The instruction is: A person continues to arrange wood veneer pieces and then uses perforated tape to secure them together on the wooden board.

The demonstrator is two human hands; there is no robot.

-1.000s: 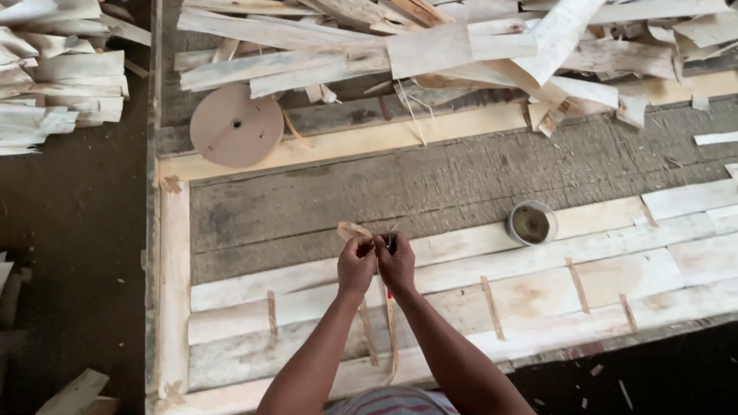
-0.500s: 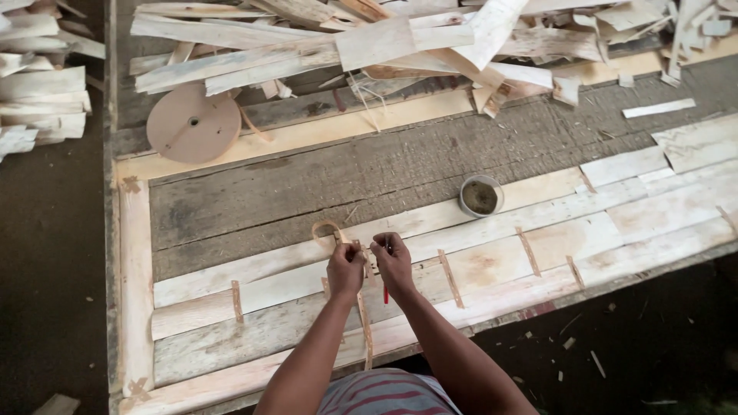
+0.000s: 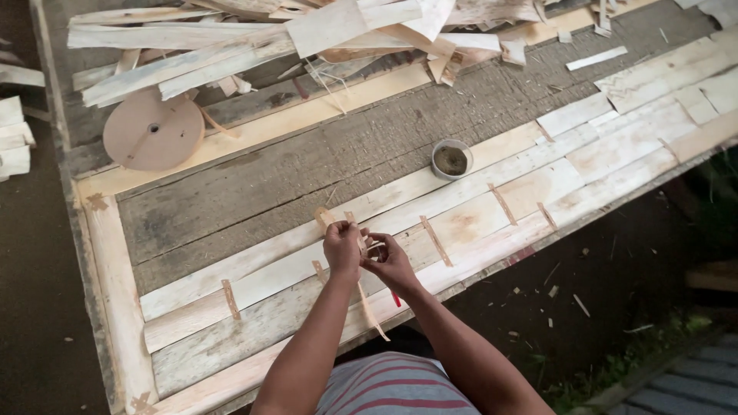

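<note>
My left hand (image 3: 342, 247) and my right hand (image 3: 390, 261) meet over pale veneer sheets (image 3: 492, 192) laid edge to edge on a wooden table (image 3: 254, 177). Both hands pinch a thin strip of brown tape (image 3: 367, 303). One end of the strip curls up beyond my left fingers, and the other end hangs down toward my body. Several short brown tape pieces (image 3: 435, 240) lie stuck across the seams between the sheets. A small red object pokes out under my right wrist.
A large roll of brown tape (image 3: 153, 132) lies flat at the table's far left. A small round tin (image 3: 450, 158) stands to the right of my hands. Loose veneer scraps (image 3: 307, 34) are heaped along the far side. More sheets (image 3: 14, 134) are stacked at the left.
The view has swung, so the table now sits tilted and shifted in frame. My hands stay together on the tape strip over the same seam.
</note>
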